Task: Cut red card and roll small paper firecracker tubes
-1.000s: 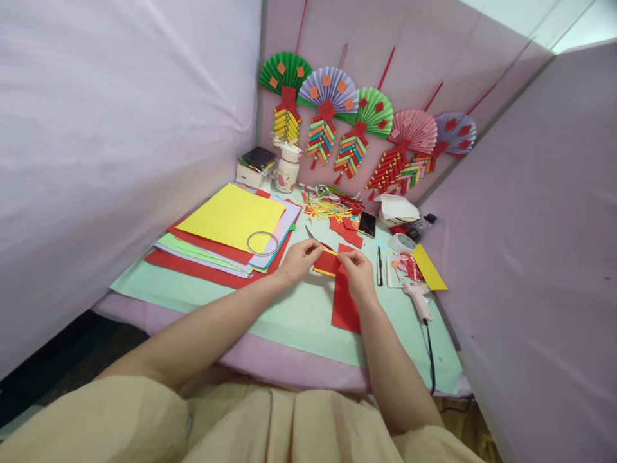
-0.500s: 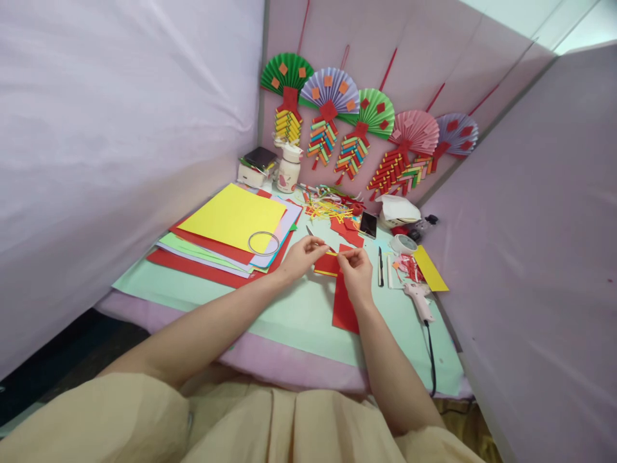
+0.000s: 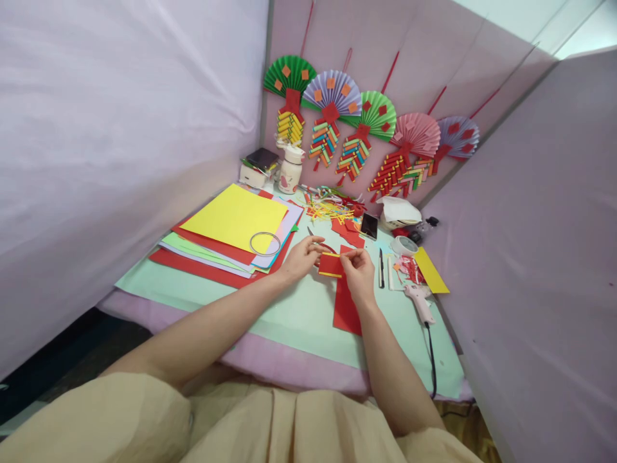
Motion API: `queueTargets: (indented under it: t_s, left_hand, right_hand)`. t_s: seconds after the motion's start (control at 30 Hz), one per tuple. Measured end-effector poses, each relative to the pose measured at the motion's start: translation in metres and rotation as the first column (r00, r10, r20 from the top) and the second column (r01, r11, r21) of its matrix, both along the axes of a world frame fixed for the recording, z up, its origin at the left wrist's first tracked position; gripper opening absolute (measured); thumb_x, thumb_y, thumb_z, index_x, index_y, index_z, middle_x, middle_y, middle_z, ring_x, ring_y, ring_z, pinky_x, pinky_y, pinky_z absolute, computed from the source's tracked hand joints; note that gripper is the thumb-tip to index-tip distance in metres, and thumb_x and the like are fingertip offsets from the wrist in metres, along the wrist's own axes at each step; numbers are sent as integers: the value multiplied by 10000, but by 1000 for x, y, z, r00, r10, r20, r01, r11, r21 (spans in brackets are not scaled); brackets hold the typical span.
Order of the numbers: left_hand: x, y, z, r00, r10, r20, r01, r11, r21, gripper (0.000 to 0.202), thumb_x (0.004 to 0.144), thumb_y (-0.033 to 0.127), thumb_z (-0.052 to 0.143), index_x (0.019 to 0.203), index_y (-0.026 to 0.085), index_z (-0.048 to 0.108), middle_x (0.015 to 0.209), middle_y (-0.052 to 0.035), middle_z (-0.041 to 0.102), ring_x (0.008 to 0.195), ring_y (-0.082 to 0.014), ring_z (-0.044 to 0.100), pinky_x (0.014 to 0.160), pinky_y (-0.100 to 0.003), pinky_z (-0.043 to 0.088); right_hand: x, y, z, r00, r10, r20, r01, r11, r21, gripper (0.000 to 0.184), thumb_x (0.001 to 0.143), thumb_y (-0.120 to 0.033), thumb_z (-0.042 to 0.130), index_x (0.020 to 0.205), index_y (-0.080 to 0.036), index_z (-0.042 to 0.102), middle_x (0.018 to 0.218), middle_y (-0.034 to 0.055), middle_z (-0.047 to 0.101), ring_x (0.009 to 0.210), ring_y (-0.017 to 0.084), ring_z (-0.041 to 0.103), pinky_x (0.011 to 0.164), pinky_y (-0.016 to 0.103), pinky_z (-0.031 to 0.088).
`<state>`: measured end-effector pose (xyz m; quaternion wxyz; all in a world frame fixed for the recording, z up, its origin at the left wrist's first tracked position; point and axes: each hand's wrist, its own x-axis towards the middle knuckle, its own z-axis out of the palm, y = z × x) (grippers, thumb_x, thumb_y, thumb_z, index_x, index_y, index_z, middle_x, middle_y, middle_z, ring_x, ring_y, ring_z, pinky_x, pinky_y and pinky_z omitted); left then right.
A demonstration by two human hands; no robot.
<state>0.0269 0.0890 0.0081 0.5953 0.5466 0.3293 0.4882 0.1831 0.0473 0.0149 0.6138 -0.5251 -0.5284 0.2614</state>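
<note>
A small red paper piece (image 3: 330, 264) with yellow strips along its top and bottom edges is pinched at its right end by my right hand (image 3: 358, 269). My left hand (image 3: 303, 257) is at the left end of this piece, fingers stretched and slightly apart; whether a fingertip touches the paper is hard to see. Behind my left fingers lies a pair of scissors (image 3: 311, 231), its blade tip showing and its red handle partly hidden. A longer red paper strip (image 3: 346, 312) lies on the table under my right hand and wrist.
Stacked coloured paper (image 3: 231, 218) lies left, with a ring (image 3: 265, 244) on top. Paper scraps (image 3: 332, 211), a phone (image 3: 369, 226) and a bottle (image 3: 290, 170) are behind. On the right are a craft knife (image 3: 381, 269), tape roll (image 3: 403, 245) and corded glue gun (image 3: 420, 303).
My hands have moved slightly apart. The small red piece has come up flat into view in my right fingers, and my left fingers have loosened from their pinch at its top edge.
</note>
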Motion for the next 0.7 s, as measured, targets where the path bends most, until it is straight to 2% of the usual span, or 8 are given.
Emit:
queueTargets:
  t_s: [0.1, 0.17, 0.27, 0.4, 0.53, 0.6, 0.7]
  left_hand:
    - [0, -1, -1, 998, 25, -55, -20, 997, 78, 302, 763, 260, 610, 1041, 145, 582, 979, -81, 689, 875, -167, 641, 778, -288, 485]
    - [-1, -1, -1, 987, 24, -158, 0, 989, 151, 257, 738, 335, 661, 902, 139, 637, 889, -62, 691, 840, -172, 629, 760, -278, 470]
    - [-3, -3, -1, 963, 36, -266, 21, 978, 209, 221, 737, 360, 656, 768, 141, 661, 755, -28, 672, 735, -159, 604, 688, -263, 449]
    - [-5, -6, 2, 944, 88, -318, -3, 966, 258, 196, 756, 342, 630, 746, 149, 667, 735, -17, 677, 717, -154, 602, 660, -250, 443]
    - [-5, -8, 6, 934, 148, -324, -45, 951, 305, 169, 765, 306, 597, 761, 153, 669, 761, -15, 689, 732, -153, 615, 686, -250, 461]
    - [-5, -9, 6, 930, 187, -316, -75, 940, 333, 151, 764, 283, 585, 760, 154, 663, 772, -15, 690, 738, -152, 621, 697, -249, 469]
    - [-5, -11, 7, 920, 228, -319, -93, 918, 385, 135, 778, 264, 573, 768, 158, 657, 776, -16, 684, 732, -149, 621, 695, -246, 473]
  right_hand:
    - [-2, -2, 0, 999, 30, 15, -30, 1000, 9, 177, 754, -302, 643, 792, -209, 499, 735, -26, 577, 685, 132, 545, 680, 273, 431]
    - [-6, -5, 2, 998, 60, 34, -61, 998, 15, 163, 749, -280, 645, 805, -210, 509, 765, -19, 587, 718, 140, 559, 708, 282, 441]
    - [-11, -7, 3, 994, 89, 65, -91, 995, 37, 139, 749, -239, 631, 823, -213, 517, 795, -10, 590, 757, 152, 576, 741, 298, 452]
    - [-11, -7, 1, 994, 99, 54, -102, 994, 39, 148, 758, -205, 593, 872, -220, 500, 808, -6, 610, 776, 166, 612, 766, 325, 472]
    - [-8, -6, 0, 988, 140, 59, -141, 990, 13, 234, 795, -212, 536, 1027, -219, 504, 920, 34, 670, 911, 187, 634, 883, 372, 455]
    - [-7, -6, 1, 986, 116, 123, -120, 993, 21, 249, 808, -235, 524, 1056, -213, 528, 976, 53, 667, 935, 190, 619, 886, 375, 452]
    - [-8, -8, 4, 957, 5, 291, -29, 997, 77, 161, 794, -263, 555, 939, -206, 594, 938, 46, 639, 840, 183, 590, 815, 353, 462]
